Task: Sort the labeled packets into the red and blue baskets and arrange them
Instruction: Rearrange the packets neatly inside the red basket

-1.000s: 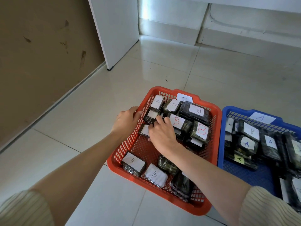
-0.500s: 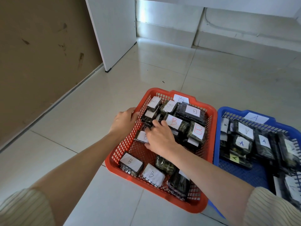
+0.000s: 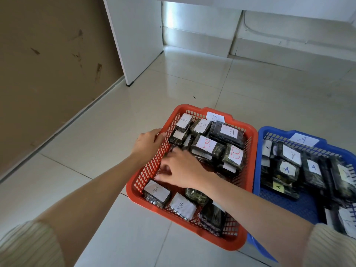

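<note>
The red basket [image 3: 248,143] sits on the floor holding several dark wrapped packets with white "B" labels, among them a large red-lettered B packet [image 3: 207,144] and two near-row B packets [image 3: 156,191], [image 3: 182,206]. To its right, the blue basket [image 3: 260,143] holds several "A" packets [image 3: 287,169]. My left hand [image 3: 148,143] grips the red basket's left rim, fingers curled over the edge. My right hand [image 3: 183,168] is palm down inside the red basket by its left wall, blurred, covering whatever lies under it.
Pale glossy floor tiles [image 3: 269,93] surround the baskets. A brown wall [image 3: 48,74] runs along the left, and a white panel [image 3: 134,35] stands on the floor behind. Grey steps [image 3: 289,41] cross the back.
My right hand has slid from the stacked far packets toward me and leftward, now covering the small labelled packet by the left wall. My left hand has stayed on the rim.
</note>
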Demonstrator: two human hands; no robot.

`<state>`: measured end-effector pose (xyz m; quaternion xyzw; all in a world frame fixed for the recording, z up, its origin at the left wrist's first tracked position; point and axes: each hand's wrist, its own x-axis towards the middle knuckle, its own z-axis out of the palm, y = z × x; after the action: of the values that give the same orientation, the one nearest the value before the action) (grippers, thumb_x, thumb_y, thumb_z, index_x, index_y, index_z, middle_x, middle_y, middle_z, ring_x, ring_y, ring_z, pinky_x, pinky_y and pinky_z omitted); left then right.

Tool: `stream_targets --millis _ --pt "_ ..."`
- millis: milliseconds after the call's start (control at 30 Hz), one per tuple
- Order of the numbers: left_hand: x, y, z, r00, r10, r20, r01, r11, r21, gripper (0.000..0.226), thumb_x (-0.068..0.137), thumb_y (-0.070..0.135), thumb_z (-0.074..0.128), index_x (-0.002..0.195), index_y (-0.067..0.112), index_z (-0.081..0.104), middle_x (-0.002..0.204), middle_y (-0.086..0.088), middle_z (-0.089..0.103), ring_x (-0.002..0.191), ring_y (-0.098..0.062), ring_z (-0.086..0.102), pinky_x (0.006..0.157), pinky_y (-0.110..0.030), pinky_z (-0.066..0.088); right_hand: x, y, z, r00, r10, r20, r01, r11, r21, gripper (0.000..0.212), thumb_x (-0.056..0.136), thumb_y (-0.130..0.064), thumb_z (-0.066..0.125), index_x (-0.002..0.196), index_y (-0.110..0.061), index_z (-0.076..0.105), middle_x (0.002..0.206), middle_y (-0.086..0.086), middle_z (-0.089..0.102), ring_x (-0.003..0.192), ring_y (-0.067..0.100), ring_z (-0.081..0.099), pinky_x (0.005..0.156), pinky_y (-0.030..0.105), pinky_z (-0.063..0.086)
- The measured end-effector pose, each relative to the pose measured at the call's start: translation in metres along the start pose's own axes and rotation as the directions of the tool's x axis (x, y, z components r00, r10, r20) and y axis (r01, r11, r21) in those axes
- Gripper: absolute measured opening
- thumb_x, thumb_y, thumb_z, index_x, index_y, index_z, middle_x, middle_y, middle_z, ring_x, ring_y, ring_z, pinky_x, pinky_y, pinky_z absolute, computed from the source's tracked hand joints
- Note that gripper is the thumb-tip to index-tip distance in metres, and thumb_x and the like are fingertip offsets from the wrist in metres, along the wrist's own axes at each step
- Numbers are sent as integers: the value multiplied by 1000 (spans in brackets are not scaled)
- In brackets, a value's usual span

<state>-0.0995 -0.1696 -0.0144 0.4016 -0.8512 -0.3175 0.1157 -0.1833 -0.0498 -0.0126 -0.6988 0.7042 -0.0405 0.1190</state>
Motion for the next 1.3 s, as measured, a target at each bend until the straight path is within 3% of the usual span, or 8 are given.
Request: stream_targets --millis 100,367,567,833,1033,1133,1200,1300 --pt "-6 1 -1 1000 -10 28 11 1000 -25 41 100 37 35 133 15 47 114 -6 64 81 -16 61 73 -29 54 -6 -16 11 982 -13 188 -3 996 87 61 80 -65 55 109 -12 61 108 3 64 105 20 51 92 39 42" --pt "-13 3 -2 1000 -16 17 16 999 -36 39 100 35 35 131 15 48 106 -5 65 78 -15 65 66 -24 54 -8 -16 4 981 91 171 -129 965 229 46 80 -46 65 106 -8 59 98 5 65 83 18 62 73 32 55" --pt "-8 -2 2 999 -27 -25 27 1000 -8 38 101 34 35 132 17 49 114 -4 65 86 -16 61 74 -29 51 3 20 -25 973 171 -157 -168 985 32 45 87 -40 58 115 -5 59 107 6 63 100 22 52 86 30 43" --pt "-8 -5 6 999 -7 -43 6 1000 -20 39 101 34 34 132 15 48 117 -3 64 90 -15 62 61 -17 44 15 19 -11 983 138 -122 -144 988 -45 41 88 -43 57 108 -8 64 102 6 64 101 23 52 87 33 41" --pt "-8 -7 7 999 -2 -45 2 1000 -2 38 100 35 34 130 17 49 111 -5 66 89 -18 65 73 -32 55 12 22 -13 973 199 -120 -196 980 35 61 82 -55 60 123 -9 58 119 5 61 113 23 47 93 36 41" --pt "-9 -6 7 998 33 -52 -31 999 38 38 100 33 35 134 17 46 118 -4 63 98 -20 63 78 -28 51 1 24 -25 957 195 -214 -176 979 107 53 81 -53 63 115 -13 58 114 0 55 111 18 45 92 32 41" --pt "-10 -7 9 987 137 -79 -129 987 101 40 99 29 39 137 15 42 127 -5 55 112 -20 53 90 -30 44 -15 25 -35 969 192 -158 -169 974 148 43 81 -49 65 105 -15 56 105 -2 54 104 17 50 86 31 45" --pt "-15 -6 9 926 357 -125 -318 913 254 40 96 27 47 133 13 47 134 -5 46 127 -21 35 103 -38 34 -42 23 -38 966 207 157 -203 978 -41 65 74 -58 67 115 -10 51 108 3 56 102 20 53 83 32 47"
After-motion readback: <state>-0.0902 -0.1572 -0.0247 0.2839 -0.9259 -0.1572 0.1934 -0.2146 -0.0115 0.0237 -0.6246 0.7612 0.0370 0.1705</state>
